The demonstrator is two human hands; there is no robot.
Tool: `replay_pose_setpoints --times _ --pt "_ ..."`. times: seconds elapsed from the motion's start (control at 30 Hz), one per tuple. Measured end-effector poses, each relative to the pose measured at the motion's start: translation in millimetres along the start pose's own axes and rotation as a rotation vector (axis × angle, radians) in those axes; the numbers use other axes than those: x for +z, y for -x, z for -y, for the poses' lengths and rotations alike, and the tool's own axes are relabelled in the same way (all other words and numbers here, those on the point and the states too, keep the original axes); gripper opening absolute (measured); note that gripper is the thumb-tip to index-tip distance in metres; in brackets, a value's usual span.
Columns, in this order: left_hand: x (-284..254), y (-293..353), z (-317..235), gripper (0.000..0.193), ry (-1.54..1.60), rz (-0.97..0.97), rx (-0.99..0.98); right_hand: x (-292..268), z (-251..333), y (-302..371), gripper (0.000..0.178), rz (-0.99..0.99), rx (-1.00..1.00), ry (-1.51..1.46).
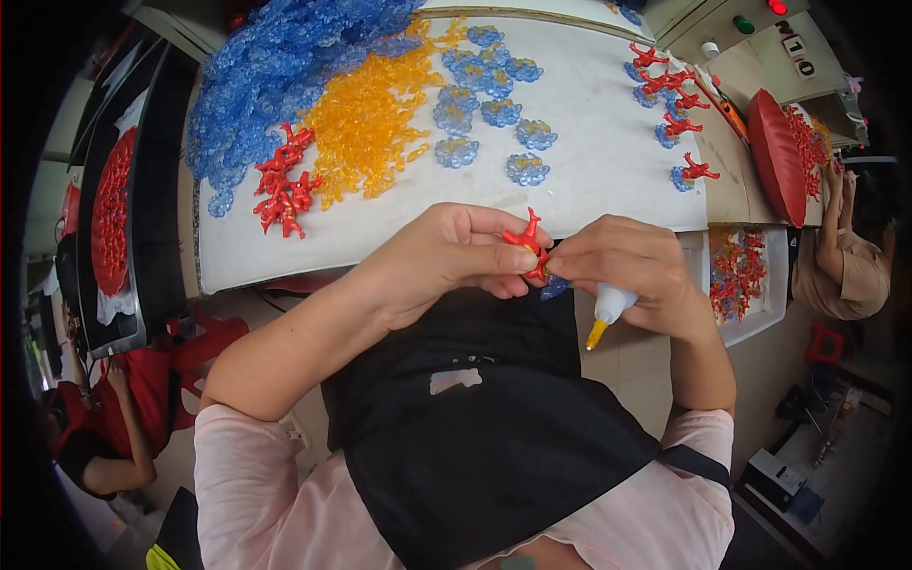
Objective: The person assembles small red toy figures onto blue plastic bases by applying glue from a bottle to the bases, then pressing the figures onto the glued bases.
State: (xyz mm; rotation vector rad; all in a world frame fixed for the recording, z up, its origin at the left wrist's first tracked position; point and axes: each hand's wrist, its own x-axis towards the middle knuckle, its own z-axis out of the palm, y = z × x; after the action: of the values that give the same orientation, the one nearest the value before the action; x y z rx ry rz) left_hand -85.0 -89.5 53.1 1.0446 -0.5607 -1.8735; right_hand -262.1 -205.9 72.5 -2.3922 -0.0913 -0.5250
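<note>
In front of my apron, my left hand point(442, 252) pinches a small red plastic figurine point(530, 220) between thumb and fingers. My right hand point(635, 261) meets it from the other side, its thumb and forefinger at the figurine's lower end. A translucent blue piece point(555, 287) shows just below those fingertips; whether it is joined to the figurine I cannot tell. Tucked in the curled fingers of my right hand is a white glue bottle point(616, 302), its yellow nozzle pointing down and left.
On the white table lie heaps of blue pieces point(275, 85) and yellow pieces point(366, 123), a red figurine pile point(285, 195) and spaced blue pieces topped with yellow point(501, 112). Red-and-blue assemblies point(698, 169) line the right edge. A white tray point(774, 309) sits lower right. People work at both sides.
</note>
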Motion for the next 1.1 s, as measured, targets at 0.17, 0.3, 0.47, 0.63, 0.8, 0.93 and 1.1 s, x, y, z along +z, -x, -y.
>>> replay_pose_setpoints --times 0.17,0.3,0.47,0.63,0.8,0.93,1.1 --pt "0 -5 2 0.030 0.034 -0.046 -0.056 -1 -2 2 0.025 0.074 0.082 0.012" --pt "0 -5 -1 0.031 0.072 -0.066 -0.044 1 -7 2 0.026 0.032 0.091 -0.008" --pt "-2 -4 -5 0.032 0.026 -0.088 -0.013 4 -6 -5 0.026 -0.038 0.092 0.008" --pt "-4 -3 -7 0.032 -0.033 -0.077 0.010 5 -6 -7 0.029 -0.013 0.076 0.012" --pt "-7 -3 -5 0.031 -0.080 -0.083 0.001 8 -10 -8 0.032 0.027 0.057 0.022" --pt "-8 -2 -6 0.031 -0.086 -0.077 -0.003 12 -12 -7 0.033 0.010 0.036 -0.005" --pt "-6 -2 -8 0.031 -0.073 -0.100 0.015 13 -13 -7 0.030 -0.021 0.032 -0.002"
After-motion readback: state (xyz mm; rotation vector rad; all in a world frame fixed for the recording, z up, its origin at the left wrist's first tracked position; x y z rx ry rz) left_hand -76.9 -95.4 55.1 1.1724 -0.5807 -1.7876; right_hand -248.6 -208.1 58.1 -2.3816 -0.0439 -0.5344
